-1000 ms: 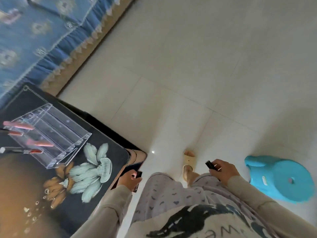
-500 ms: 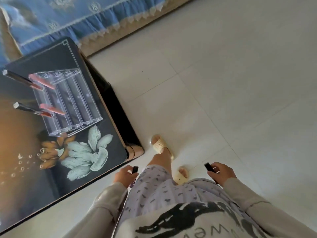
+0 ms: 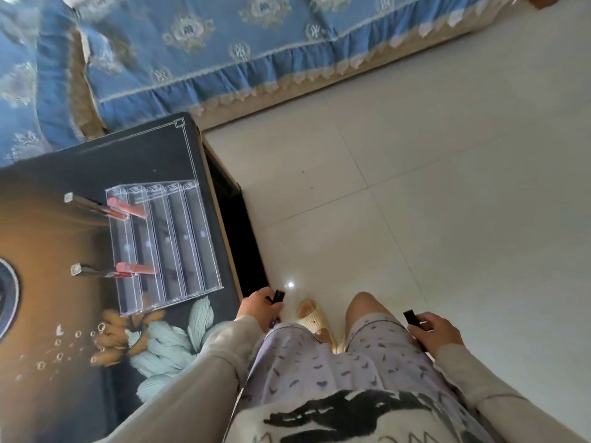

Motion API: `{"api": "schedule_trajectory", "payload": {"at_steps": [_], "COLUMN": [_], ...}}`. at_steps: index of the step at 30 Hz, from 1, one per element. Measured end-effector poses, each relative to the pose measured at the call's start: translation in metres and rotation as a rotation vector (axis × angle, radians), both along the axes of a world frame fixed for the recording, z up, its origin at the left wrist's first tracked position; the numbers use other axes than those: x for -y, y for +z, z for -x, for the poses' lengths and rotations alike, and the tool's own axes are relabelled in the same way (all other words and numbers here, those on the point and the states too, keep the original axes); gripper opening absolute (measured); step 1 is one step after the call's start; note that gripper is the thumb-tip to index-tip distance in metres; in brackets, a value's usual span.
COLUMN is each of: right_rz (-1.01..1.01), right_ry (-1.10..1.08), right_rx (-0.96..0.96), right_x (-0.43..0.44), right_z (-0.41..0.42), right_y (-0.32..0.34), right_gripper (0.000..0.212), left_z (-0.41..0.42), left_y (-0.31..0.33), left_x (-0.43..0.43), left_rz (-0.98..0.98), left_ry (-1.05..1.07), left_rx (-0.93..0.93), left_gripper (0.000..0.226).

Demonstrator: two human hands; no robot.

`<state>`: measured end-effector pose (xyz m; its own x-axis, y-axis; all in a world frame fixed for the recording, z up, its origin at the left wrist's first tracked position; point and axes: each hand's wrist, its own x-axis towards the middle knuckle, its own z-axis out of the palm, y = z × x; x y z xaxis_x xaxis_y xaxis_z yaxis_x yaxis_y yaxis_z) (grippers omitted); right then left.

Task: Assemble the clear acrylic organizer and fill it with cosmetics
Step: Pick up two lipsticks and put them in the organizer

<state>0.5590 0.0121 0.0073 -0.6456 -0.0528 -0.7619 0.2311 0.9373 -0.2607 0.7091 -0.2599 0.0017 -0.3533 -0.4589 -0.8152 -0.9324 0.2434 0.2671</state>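
Swung round since a second ago, the view now takes in a blue sofa cover [image 3: 256, 59] across the upper frame, and the worktop [image 3: 96, 161] has shifted to left of centre. Both hands are held low. One dark tube [image 3: 278, 295] is gripped in the left hand [image 3: 260, 306], just beside the worktop's near corner. A second dark tube [image 3: 411, 318] is clasped in the right hand [image 3: 438, 330] at lower right. The clear acrylic organizer [image 3: 172, 247] is seen on the worktop near its right edge, its channels running top to bottom of the frame. Pink lip glosses [image 3: 126, 207] jut leftward from the leftmost channels. A careless brush from the left hand could, it is judged, push the organizer off that edge.
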Motion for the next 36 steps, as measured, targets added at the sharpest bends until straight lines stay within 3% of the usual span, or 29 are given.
{"api": "schedule_trajectory", "payload": {"at_steps": [8,13,20,25,30,36], "right_rz": [0.003,0.006,0.021,0.019,0.002,-0.048], "right_ry": [0.274,0.539,0.896,1.105,1.239,1.321], "right_rx": [0.036,0.038,0.033,0.023,0.024,0.029], "right_x": [0.088,0.157,0.261,0.324,0.373,0.417], "right_z": [0.091,0.155,0.224,0.235,0.224,0.197], "right_y": [-0.007,-0.007,-0.007,-0.009,-0.011,-0.018], "right_gripper": [0.028,0.027,0.026,0.028,0.03,0.029], "left_z": [0.025,0.024,0.046,0.066,0.064,0.036], "left_y": [-0.004,-0.003,-0.003,-0.008,-0.014,-0.009], "left_x": [0.043,0.042,0.007,-0.012,-0.004,0.035], "left_rz": [0.005,-0.017,-0.067,-0.087,-0.091,-0.044], "left_ry": [0.246,0.497,0.867,1.146,1.303,1.307], "left_rx": [-0.011,0.088,0.143,0.124,0.102,0.088], "left_gripper": [0.013,0.033,0.036,0.031,0.007,0.034]}}
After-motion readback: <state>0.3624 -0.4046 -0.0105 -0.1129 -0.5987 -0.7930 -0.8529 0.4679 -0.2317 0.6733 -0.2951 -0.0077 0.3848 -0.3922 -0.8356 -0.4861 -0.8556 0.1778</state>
